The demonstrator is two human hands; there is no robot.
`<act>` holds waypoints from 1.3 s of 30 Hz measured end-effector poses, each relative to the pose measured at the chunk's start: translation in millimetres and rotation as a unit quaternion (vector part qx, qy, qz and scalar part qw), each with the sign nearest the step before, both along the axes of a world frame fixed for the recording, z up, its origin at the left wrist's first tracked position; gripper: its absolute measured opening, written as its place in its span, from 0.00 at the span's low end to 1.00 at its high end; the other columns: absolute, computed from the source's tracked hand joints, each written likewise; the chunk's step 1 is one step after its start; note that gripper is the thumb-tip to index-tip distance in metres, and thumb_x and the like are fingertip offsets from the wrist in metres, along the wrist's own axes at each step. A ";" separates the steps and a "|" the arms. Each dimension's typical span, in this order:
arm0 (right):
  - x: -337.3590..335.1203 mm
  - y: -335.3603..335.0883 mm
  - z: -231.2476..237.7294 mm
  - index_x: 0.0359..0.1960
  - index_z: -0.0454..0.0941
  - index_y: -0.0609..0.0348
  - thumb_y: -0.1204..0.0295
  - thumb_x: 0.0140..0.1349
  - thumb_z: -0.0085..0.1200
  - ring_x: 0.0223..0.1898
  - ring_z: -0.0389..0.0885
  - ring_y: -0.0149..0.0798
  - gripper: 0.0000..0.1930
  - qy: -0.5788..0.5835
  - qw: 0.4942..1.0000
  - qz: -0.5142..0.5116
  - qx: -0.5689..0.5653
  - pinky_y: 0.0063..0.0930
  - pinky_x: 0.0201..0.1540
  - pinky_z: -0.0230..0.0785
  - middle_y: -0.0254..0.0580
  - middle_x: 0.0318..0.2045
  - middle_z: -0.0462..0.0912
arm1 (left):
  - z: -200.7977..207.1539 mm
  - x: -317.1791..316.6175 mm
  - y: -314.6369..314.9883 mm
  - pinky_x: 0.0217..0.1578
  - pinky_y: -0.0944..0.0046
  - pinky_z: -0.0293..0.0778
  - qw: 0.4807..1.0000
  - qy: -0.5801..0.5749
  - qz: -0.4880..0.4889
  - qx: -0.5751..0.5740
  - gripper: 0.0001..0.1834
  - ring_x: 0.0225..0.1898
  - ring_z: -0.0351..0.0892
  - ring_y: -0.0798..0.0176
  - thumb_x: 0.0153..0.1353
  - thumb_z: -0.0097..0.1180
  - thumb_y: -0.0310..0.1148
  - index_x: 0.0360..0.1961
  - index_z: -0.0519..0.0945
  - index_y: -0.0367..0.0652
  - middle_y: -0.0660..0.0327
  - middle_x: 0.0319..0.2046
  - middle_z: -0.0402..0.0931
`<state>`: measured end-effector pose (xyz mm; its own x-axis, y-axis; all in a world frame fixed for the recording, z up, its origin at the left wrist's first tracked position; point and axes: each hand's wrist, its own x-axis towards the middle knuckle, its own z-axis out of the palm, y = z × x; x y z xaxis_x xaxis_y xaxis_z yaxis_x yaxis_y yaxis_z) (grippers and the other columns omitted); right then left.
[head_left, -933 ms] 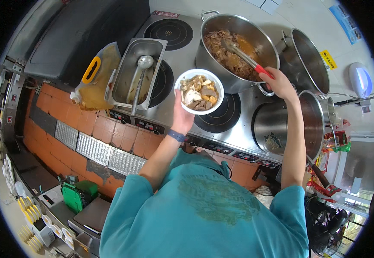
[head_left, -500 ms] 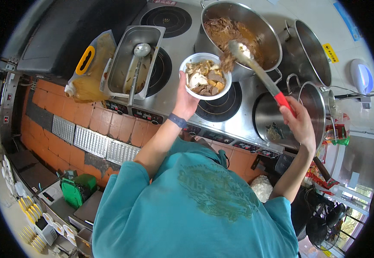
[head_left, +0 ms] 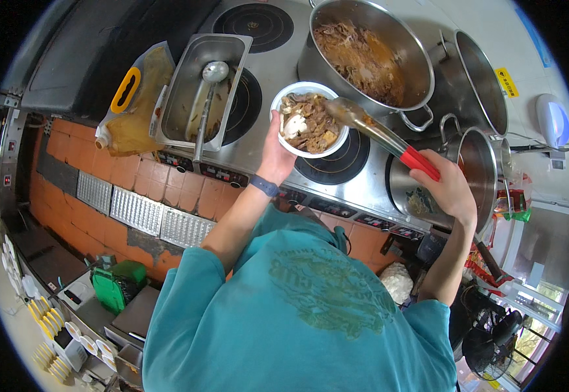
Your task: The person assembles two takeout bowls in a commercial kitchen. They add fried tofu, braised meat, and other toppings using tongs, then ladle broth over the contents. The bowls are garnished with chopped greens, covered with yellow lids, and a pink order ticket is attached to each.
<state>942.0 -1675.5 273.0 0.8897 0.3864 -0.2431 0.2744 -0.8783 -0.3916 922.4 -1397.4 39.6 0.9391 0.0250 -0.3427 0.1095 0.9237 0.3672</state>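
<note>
The left hand (head_left: pixel 275 155) grips the bowl (head_left: pixel 310 119) from below, its fingers mostly hidden under it. The right hand (head_left: pixel 450 189) is clenched on the ladle (head_left: pixel 379 132) by its red grip. The scoop lies over the bowl's right rim, its contents hard to make out. The bowl hangs over the stove (head_left: pixel 336 176), just left of the pot (head_left: pixel 369 55), with open burner beneath. Since half a second ago the ladle has left the pot and dropped to the bowl.

Bowl (head_left: pixel 308 121) between tray (head_left: pixel 196 91) and pot (head_left: pixel 369 52).
</note>
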 end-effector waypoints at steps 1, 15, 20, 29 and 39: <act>-3.7 0.5 5.0 0.49 0.78 0.60 0.62 0.62 0.61 0.38 0.85 0.51 0.18 -0.021 1.000 0.011 0.020 0.39 0.41 0.72 0.56 0.35 0.83 | 0.1 0.6 0.7 0.65 0.55 0.65 1.000 -0.004 0.003 -0.009 0.34 0.66 0.68 0.59 0.72 0.41 0.59 0.69 0.64 0.48 0.61 0.66 0.68; -26.5 21.5 -13.0 0.49 0.78 0.59 0.68 0.60 0.63 0.34 0.85 0.55 0.17 -0.062 0.995 0.010 -0.079 0.41 0.37 0.75 0.55 0.32 0.85 | -9.3 5.9 1.7 0.67 0.51 0.62 0.999 0.008 0.030 -0.012 0.34 0.68 0.65 0.56 0.72 0.39 0.60 0.71 0.62 0.50 0.60 0.68 0.66; -1.9 14.2 13.3 0.50 0.80 0.56 0.65 0.65 0.59 0.27 0.87 0.44 0.14 -0.087 0.994 -0.041 -0.042 0.35 0.33 0.77 0.51 0.27 0.85 | -7.6 8.7 6.0 0.67 0.50 0.62 0.999 0.004 0.038 -0.007 0.34 0.68 0.64 0.55 0.73 0.40 0.59 0.71 0.62 0.48 0.59 0.68 0.65; 141.8 27.7 -39.2 0.46 0.82 0.65 0.56 0.61 0.58 0.38 0.84 0.55 0.23 -0.027 0.980 -0.015 -0.198 0.44 0.45 0.73 0.59 0.34 0.84 | 0.5 6.5 3.6 0.67 0.49 0.61 1.000 -0.006 0.030 0.009 0.35 0.68 0.65 0.54 0.73 0.40 0.59 0.71 0.61 0.48 0.58 0.68 0.65; 79.7 -10.0 9.7 0.49 0.82 0.59 0.62 0.66 0.56 0.24 0.76 0.28 0.16 0.034 0.996 -0.076 0.035 0.26 0.31 0.67 0.37 0.23 0.78 | -4.0 5.3 0.0 0.67 0.49 0.61 1.000 -0.005 0.023 -0.006 0.35 0.68 0.65 0.55 0.72 0.40 0.60 0.71 0.62 0.49 0.58 0.68 0.65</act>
<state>1021.7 -1685.5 282.8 0.9218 0.2658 -0.2822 0.1106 -0.8780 -0.4658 927.7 -1397.4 35.7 0.9403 0.0650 -0.3340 0.0626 0.9317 0.3577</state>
